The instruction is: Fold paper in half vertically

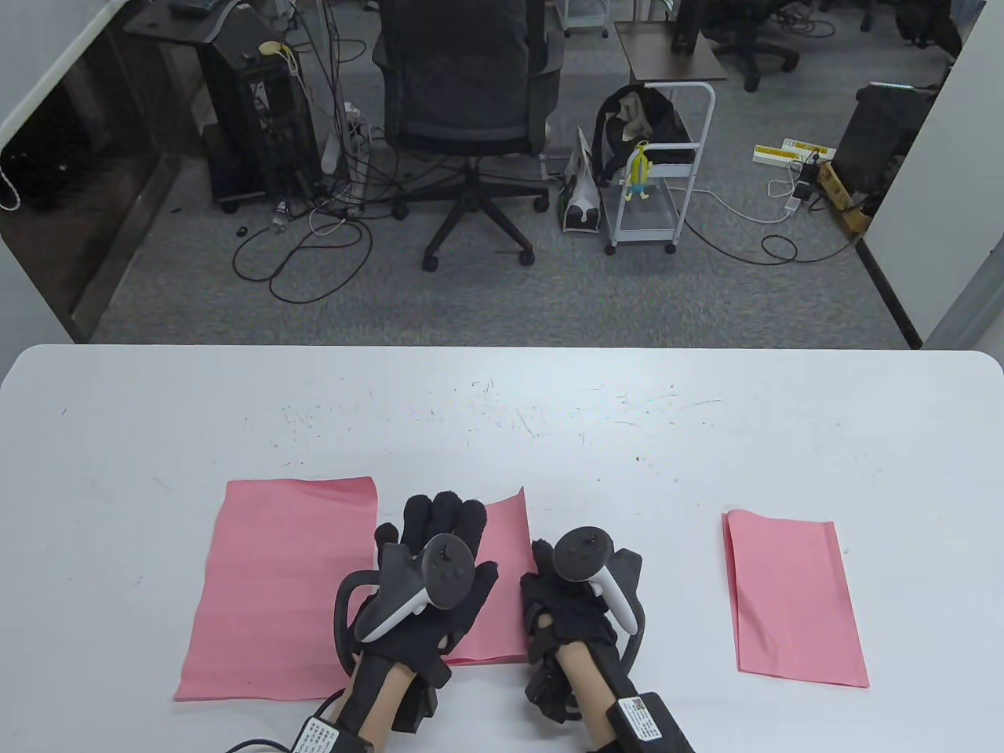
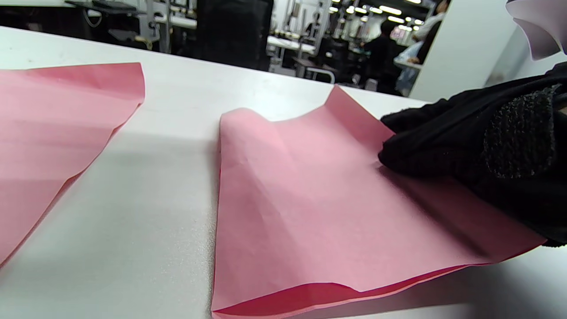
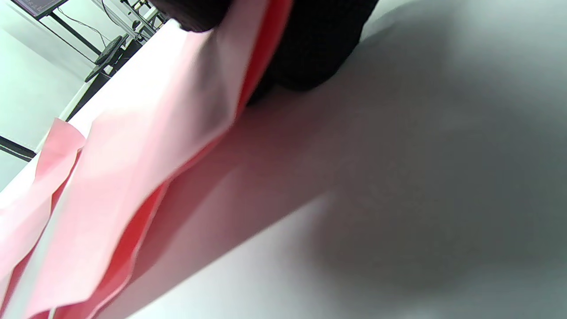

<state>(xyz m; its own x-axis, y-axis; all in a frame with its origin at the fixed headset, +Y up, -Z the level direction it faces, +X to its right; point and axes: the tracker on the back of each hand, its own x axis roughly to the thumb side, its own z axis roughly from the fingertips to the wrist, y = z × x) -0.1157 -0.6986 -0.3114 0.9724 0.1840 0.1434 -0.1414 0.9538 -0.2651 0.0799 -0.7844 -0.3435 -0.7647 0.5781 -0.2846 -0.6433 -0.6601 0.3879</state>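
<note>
A pink sheet (image 1: 502, 541) lies folded over at the table's front middle, its far right corner curling up. My left hand (image 1: 443, 522) rests flat on it with the fingers spread. My right hand (image 1: 549, 569) is at the sheet's right edge. In the right wrist view its fingers (image 3: 310, 48) pinch the sheet's two layers (image 3: 177, 133), lifted slightly off the table. The left wrist view shows the folded sheet (image 2: 310, 199) with a black glove (image 2: 478, 155) pressing on its right side.
A flat stack of pink paper (image 1: 274, 588) lies just left of my left hand and also shows in the left wrist view (image 2: 53, 133). A folded pink sheet (image 1: 792, 596) lies at the right. The white table (image 1: 502, 416) is bare behind them.
</note>
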